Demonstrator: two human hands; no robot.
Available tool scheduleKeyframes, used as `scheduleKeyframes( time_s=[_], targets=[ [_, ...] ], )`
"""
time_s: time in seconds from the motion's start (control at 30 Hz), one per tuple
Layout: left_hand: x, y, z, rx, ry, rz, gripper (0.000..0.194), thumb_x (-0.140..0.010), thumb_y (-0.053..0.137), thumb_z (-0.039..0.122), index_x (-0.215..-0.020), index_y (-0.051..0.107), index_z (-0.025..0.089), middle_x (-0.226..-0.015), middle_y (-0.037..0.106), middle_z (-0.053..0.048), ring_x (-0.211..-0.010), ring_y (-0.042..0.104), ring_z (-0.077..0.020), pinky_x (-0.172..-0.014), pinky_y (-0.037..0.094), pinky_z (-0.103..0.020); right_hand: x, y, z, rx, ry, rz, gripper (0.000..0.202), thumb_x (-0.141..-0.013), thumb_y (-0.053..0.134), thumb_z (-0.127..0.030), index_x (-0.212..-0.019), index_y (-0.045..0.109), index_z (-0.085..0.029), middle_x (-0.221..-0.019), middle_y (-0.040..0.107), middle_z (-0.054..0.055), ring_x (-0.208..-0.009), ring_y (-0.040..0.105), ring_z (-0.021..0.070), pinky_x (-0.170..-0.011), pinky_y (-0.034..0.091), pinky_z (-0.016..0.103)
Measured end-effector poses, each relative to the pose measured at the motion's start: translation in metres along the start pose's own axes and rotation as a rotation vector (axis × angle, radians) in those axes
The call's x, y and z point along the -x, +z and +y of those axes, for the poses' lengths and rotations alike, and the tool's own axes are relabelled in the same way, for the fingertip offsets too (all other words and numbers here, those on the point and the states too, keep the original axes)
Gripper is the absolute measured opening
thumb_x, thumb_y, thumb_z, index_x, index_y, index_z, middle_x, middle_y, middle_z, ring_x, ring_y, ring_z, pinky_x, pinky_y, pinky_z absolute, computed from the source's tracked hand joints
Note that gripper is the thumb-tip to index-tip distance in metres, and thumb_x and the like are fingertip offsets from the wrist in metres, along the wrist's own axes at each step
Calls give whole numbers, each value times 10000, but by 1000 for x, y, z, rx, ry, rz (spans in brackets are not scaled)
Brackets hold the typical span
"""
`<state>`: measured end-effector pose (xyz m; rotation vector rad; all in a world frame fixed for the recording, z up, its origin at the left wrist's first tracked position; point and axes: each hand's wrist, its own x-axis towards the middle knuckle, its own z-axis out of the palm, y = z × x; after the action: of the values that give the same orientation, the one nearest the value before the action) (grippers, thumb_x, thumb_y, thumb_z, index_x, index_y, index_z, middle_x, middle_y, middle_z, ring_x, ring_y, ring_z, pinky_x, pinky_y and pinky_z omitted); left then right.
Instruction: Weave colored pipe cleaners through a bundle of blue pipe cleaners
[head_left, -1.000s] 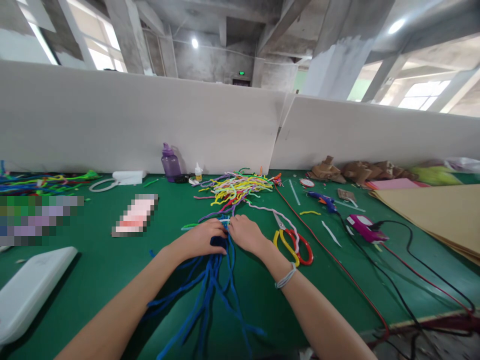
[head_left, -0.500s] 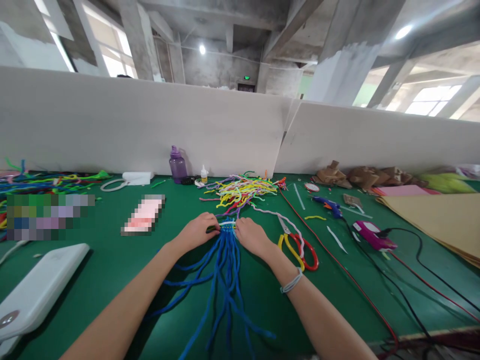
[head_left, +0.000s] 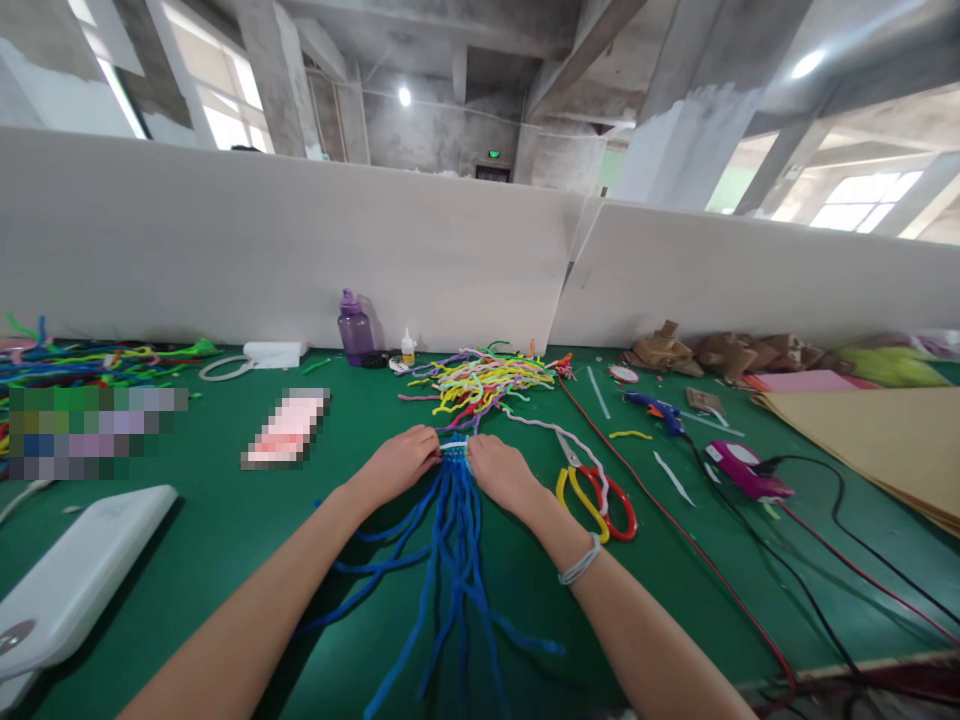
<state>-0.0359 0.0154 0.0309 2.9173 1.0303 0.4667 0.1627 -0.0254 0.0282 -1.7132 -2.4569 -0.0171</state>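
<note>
A bundle of blue cords [head_left: 454,520] hangs toward me over the green table [head_left: 225,560], its top woven into a small band with a white strand [head_left: 454,445] across it. My left hand [head_left: 405,462] pinches the left end of this band, fingers closed. At the right end, my right hand [head_left: 501,470] is closed on it too, knuckles up. The fingertips of both hands are partly hidden. Just beyond the band lies a tangled pile of yellow, pink and purple cords [head_left: 487,385].
Scissors [head_left: 622,505] with red and yellow handles lie right of my right hand. Farther right are a blue glue gun [head_left: 656,412], a magenta device [head_left: 746,470] and cables. A purple bottle [head_left: 355,330] stands behind; a white case [head_left: 90,570] lies at left.
My two hands have come slightly closer together on the band. The loose lower ends of the blue cords have shifted a little to the right.
</note>
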Motion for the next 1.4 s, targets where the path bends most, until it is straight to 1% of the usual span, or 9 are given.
scheduleKeyframes(
  time_s=[0.23,0.5,0.6,0.7,0.77,0.87,0.97,1.17,1.4],
  targets=[
    [-5,3,8,-54,-19,-1,94,-859,450,122,-798,505,167,-832,523,-55,-812,481,-206,-754,433,-333,-5,2,-2,-13,23,2,228,-917,364,-153,-1060,541,-158,-1033,621,109,-963,564,229,-726,454,295],
    [-3,1,8,-49,16,-3,81,-877,452,128,-839,513,166,-863,538,-46,-844,493,-194,-775,446,-315,-1,-2,6,-76,12,15,199,-929,363,-195,-1008,544,-178,-956,638,70,-889,578,188,-710,429,259],
    [-1,1,6,-50,36,-6,114,-886,453,122,-943,540,168,-934,555,-54,-892,508,-194,-820,447,-320,1,-3,8,-92,17,18,235,-919,381,-197,-1103,524,-174,-960,639,73,-872,586,192,-703,431,263],
    [-1,3,4,-61,52,-11,218,-898,452,130,-1091,546,168,-999,556,-72,-938,514,-202,-862,443,-336,2,-2,9,-101,-21,27,362,-924,376,-193,-1279,447,-199,-1043,631,78,-959,572,196,-764,433,272],
    [-2,4,3,-73,57,-15,274,-906,447,136,-1162,539,165,-996,554,-80,-938,515,-206,-861,447,-340,2,0,9,-93,-63,31,394,-936,366,-200,-1322,435,-242,-1083,621,70,-1019,550,194,-811,429,274],
    [-2,4,4,-89,69,-25,288,-914,431,134,-1168,563,169,-973,552,-78,-914,516,-199,-839,452,-330,1,1,10,-73,-83,15,382,-942,367,-211,-1302,484,-257,-1088,614,70,-1041,540,194,-840,431,274],
    [-3,3,5,-103,76,-29,277,-922,413,135,-1131,592,165,-957,555,-75,-890,518,-189,-819,456,-322,1,0,9,-68,-74,-8,370,-934,379,-199,-1279,507,-235,-1089,613,77,-1044,539,195,-847,434,275],
    [-3,5,6,-137,64,-19,250,-918,419,129,-1075,612,152,-926,562,-69,-868,516,-180,-802,452,-305,-1,0,5,-62,-35,-4,302,-918,370,-158,-1149,565,-168,-1045,627,101,-1007,555,209,-820,440,284],
    [-2,7,10,-216,13,-4,160,-913,458,160,-937,615,145,-871,577,-68,-839,520,-190,-764,441,-308,-2,2,7,-63,-20,10,234,-907,377,-144,-1009,586,-169,-980,641,83,-943,571,200,-756,438,264]
  ],
)
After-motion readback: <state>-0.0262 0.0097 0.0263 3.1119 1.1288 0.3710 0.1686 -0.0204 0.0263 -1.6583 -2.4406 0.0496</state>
